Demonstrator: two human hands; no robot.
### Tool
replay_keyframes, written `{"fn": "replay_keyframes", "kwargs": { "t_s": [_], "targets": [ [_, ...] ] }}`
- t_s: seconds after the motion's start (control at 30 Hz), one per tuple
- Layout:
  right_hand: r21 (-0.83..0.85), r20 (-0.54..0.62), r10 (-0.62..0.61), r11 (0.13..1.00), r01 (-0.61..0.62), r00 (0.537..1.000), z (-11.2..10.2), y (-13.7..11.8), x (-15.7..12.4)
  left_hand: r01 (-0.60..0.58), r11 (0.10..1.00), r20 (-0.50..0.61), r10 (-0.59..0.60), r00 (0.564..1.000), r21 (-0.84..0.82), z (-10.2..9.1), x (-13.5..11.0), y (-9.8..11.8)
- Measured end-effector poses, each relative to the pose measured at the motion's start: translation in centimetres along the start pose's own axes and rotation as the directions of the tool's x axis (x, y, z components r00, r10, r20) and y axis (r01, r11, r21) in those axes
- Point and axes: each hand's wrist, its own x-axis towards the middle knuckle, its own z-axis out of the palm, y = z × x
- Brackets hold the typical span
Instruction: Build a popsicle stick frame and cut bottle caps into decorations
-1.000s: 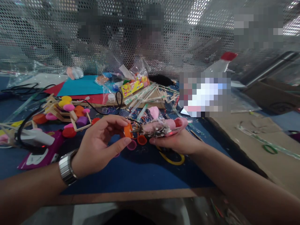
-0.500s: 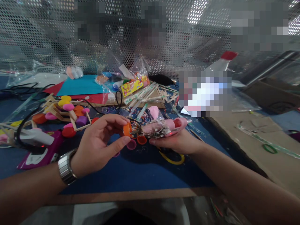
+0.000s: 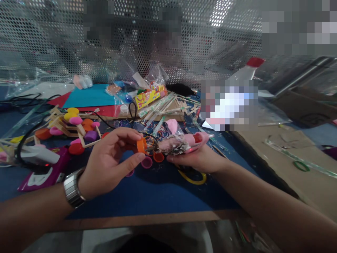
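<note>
My left hand (image 3: 110, 161) pinches a small orange bottle cap (image 3: 142, 144) between thumb and fingers, just above the blue table mat (image 3: 158, 191). A metal watch (image 3: 70, 189) sits on that wrist. My right hand (image 3: 201, 158) lies palm up and grips a pink hot glue gun (image 3: 184, 142) crusted with dried glue, its tip pointing left at the orange cap. A black cord runs off from the gun. Two loose caps, one pink (image 3: 146, 162) and one orange (image 3: 158, 157), lie on the mat below the hands.
At the left stands a popsicle-stick frame with coloured caps (image 3: 75, 128), beside a white and purple device (image 3: 42, 158). Behind are coloured paper sheets (image 3: 89, 96), bags of craft supplies (image 3: 142, 91), stick bundles and a white bottle with red cap (image 3: 247, 72). Cardboard (image 3: 289, 165) covers the right.
Both hands stay almost still; the view has shifted slightly, and the cap stays against the glue gun's tip.
</note>
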Motion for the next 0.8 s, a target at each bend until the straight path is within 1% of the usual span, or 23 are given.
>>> {"fn": "replay_keyframes", "kwargs": {
  "t_s": [0.17,0.37,0.67,0.8],
  "targets": [
    [-0.054,0.003,0.032,0.998,-0.032,0.999,-0.15,0.09,-0.03,0.009,1.000,-0.018,-0.008,1.000,0.017,-0.07,-0.01,0.11],
    [-0.055,0.010,-0.013,0.998,0.014,1.000,-0.25,0.14,-0.08,0.015,0.999,-0.024,-0.014,1.000,0.036,-0.04,0.13,0.26],
    [-0.051,0.025,-0.015,0.999,0.016,1.000,-0.18,-0.16,0.00,0.022,0.999,-0.034,-0.021,0.999,0.037,-0.06,0.04,0.25],
    [-0.054,0.034,-0.002,0.999,0.004,0.999,-0.20,-0.31,0.04,0.008,1.000,-0.036,-0.007,0.999,0.030,-0.02,0.08,0.36]
  ]
}}
